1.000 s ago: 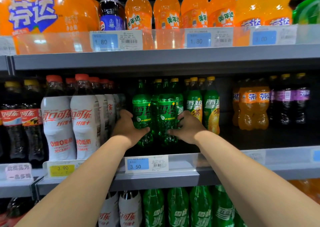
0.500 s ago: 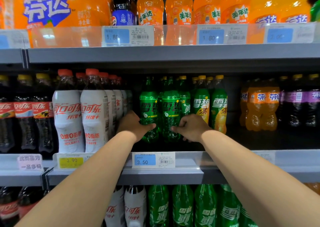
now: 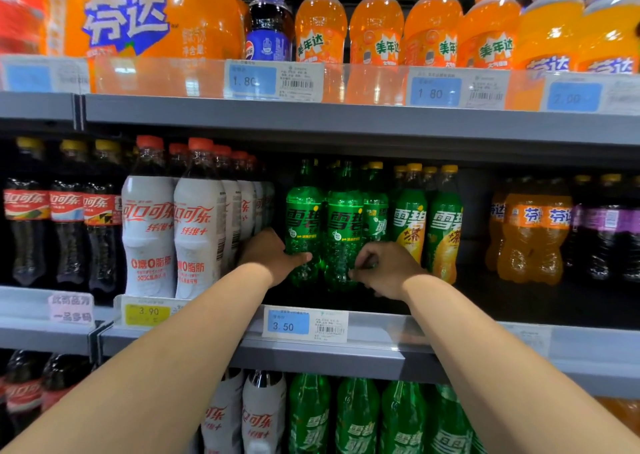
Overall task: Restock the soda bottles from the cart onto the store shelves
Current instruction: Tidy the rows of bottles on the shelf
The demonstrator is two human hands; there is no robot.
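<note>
Two green soda bottles stand side by side on the middle shelf. My left hand grips the lower part of the left green bottle, thumb across its front. My right hand is at the base of the right green bottle, fingers curled against it. More green bottles stand behind them, partly hidden. Both forearms reach over the shelf's front rail. No cart is in view.
White-labelled cola bottles stand just left of my left hand; yellow-capped green tea-soda bottles stand just right of my right hand. Orange bottles sit farther right, behind a dark gap. The upper shelf hangs close above the caps.
Both hands slid lower on the two green bottles, which now stand deeper on the shelf. The view shifted slightly left and down.
</note>
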